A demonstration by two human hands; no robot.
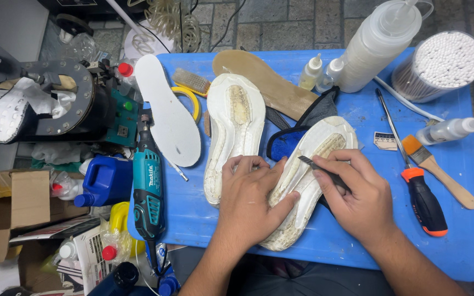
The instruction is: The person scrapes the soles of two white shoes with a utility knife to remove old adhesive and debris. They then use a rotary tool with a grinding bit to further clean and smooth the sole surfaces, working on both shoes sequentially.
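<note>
I see the left hand (250,200) pressing the upturned shoe sole (308,175) flat on the blue tabletop (467,230); right hand (357,197) fingers pinch a thin blade (316,164) at its centre groove. Scraping looks partly done; second sole (234,131) waits alongside. White squeeze bottle (377,46) and clear tub of cotton swabs (440,66) at far right.

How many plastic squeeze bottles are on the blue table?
4. One big squeeze bottle stands at the top right, two small bottles sit just left of it, and one lies by the paintbrush. None seem hidden.
</note>
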